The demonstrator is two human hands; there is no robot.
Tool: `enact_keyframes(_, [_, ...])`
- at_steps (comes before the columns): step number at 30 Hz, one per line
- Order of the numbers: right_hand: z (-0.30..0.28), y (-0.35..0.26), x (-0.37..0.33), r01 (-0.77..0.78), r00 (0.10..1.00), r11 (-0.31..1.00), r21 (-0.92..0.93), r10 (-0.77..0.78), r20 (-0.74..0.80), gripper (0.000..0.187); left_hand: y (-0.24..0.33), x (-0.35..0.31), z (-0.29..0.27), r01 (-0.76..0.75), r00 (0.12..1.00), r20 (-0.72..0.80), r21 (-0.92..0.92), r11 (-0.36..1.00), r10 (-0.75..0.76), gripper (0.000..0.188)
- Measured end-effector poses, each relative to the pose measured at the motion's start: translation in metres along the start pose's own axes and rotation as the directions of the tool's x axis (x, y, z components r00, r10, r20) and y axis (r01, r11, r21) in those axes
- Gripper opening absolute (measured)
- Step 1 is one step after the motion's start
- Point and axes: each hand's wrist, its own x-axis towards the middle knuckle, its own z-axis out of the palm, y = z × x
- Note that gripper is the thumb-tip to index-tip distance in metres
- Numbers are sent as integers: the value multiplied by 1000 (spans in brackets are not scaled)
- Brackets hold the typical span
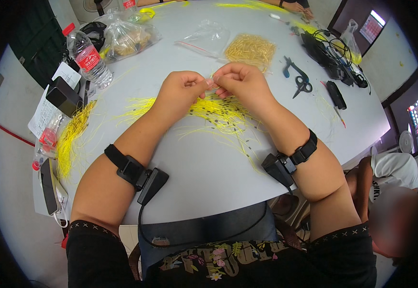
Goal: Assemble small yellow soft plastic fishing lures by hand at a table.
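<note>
My left hand (182, 93) and my right hand (246, 85) meet over the middle of the table, thumbs and fingers pinched together tip to tip. Whatever they hold is mostly hidden by the fingers and too small to name. Below them spreads a loose bunch of thin yellow cords (218, 111), many with small dark pieces along them. Just beyond my right hand lies a heap of small gold-coloured pieces (252, 47), with a clear plastic bag (209, 36) beside it.
Scissors (302, 86), a black-handled tool (336, 95) and tangled black cables (331, 53) lie to the right. Leftward are a water bottle (88, 57), a filled plastic bag (127, 38), a black box (65, 96) and another yellow cord bundle (70, 139). A person (396, 177) sits at the right.
</note>
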Motion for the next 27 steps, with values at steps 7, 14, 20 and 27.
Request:
enact_keyframes(7, [0, 2, 1, 29, 999, 1000, 0, -29, 20, 10, 3, -2, 1, -52, 998, -52, -83, 995, 48, 15])
enact_keyframes(14, [0, 6, 3, 37, 997, 999, -14, -35, 67, 12, 3, -2, 1, -89, 996, -8, -127, 988, 89, 20])
enact_keyframes(20, [3, 5, 0, 26, 996, 997, -69, -20, 88, 19, -1, 1, -1, -145, 989, -22, -99, 984, 144, 18])
enact_keyframes(27, [3, -3, -2, -25, 991, 990, -139, 43, 124, 15, 1, -1, 1, -134, 991, -32, -84, 987, 131, 16])
